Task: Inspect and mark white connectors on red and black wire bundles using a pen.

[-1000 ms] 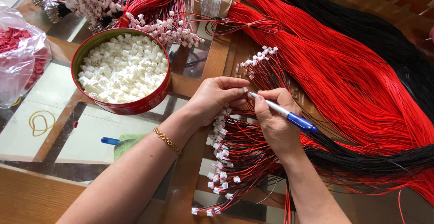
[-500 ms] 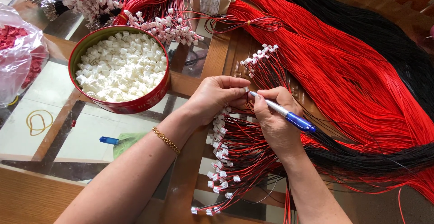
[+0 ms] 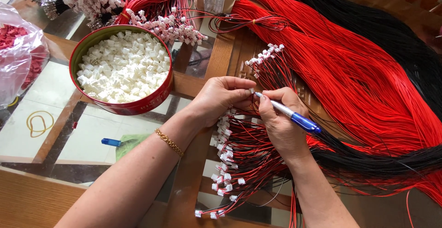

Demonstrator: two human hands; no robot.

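Left hand [image 3: 221, 97] pinches a white connector [image 3: 251, 91] on its wire; right hand [image 3: 281, 122] grips a blue pen [image 3: 290, 115] against it. Many finished leads [image 3: 225, 163] lie below — the tin [image 3: 122, 69] apparently remains full.

The round red tin [image 3: 138, 106] has a glossy painted metal wall and holds matt white plastic connector housings [image 3: 122, 67]. The long red wires [image 3: 354, 71] and black wires [image 3: 391, 30] have smooth, slightly shiny plastic insulation, and the blue-and-white pen [image 3: 290, 114] looks like glossy plastic. The table pairs varnished brown wooden slats [image 3: 216, 60] with reflective glass panes [image 3: 92, 131]; a crinkled clear plastic bag [image 3: 18, 57] lies on it.
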